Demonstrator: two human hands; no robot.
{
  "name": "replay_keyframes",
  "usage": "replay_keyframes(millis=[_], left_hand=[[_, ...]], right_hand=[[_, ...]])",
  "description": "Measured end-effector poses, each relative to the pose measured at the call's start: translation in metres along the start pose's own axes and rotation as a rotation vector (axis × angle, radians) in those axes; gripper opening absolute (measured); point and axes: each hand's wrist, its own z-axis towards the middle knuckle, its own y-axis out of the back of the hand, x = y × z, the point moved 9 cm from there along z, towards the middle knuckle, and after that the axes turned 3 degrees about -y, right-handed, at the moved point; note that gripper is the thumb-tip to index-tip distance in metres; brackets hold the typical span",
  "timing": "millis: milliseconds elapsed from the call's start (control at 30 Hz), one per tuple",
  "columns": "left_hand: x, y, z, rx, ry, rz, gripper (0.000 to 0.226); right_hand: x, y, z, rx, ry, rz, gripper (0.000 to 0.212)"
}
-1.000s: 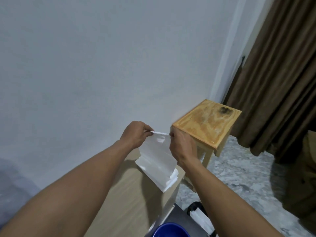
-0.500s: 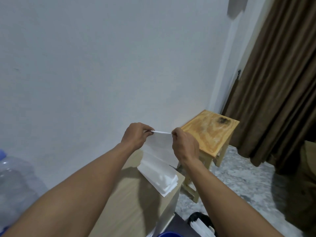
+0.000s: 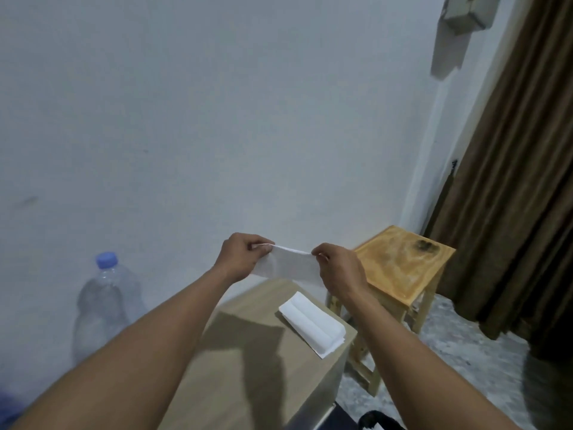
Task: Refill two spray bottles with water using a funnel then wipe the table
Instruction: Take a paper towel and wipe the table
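Note:
A single white tissue sheet [image 3: 288, 265] hangs in the air, stretched between both hands. My left hand [image 3: 240, 257] pinches its left top corner and my right hand [image 3: 338, 270] pinches its right top corner. Below them a folded stack of white tissues [image 3: 311, 324] lies near the far right corner of the light wooden table [image 3: 248, 367]. A large clear water bottle [image 3: 100, 305] with a blue cap stands at the left against the wall. No spray bottle or funnel is visible.
A small wooden stool [image 3: 400, 268] stands right of the table, near the wall corner. Brown curtains [image 3: 511, 181] hang at the right over a marbled floor [image 3: 449, 352]. A white wall [image 3: 217, 119] rises directly behind the table. A dark object [image 3: 375, 422] sits at the bottom edge.
The sheet has come free of the stack, which now lies flat on the table. Both hands have risen and spread apart. The view has tilted up and left, bringing the water bottle fully in.

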Motion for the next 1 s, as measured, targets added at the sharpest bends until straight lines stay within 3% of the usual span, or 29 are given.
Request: replay_keyframes(millis=[333,633,800,1000], left_hand=[[0.081,0.156,-0.176,-0.142,0.227,-0.156,0.009],[0.171,0.272,-0.357,-0.287,0.527,-0.109,0.013],[0.219,0.309,-0.449,-0.339,0.750,-0.204,0.013],[0.260,0.349,-0.509,-0.400,0.871,-0.153,0.009]], right_hand=[[0.137,-0.086,-0.110,0.306,0.176,0.254,0.027],[0.265,-0.197,-0.247,0.641,0.333,0.238,0.025],[0.315,-0.257,-0.313,0.867,0.398,0.170,0.022],[0.355,-0.324,-0.358,0.952,0.404,0.123,0.019]])
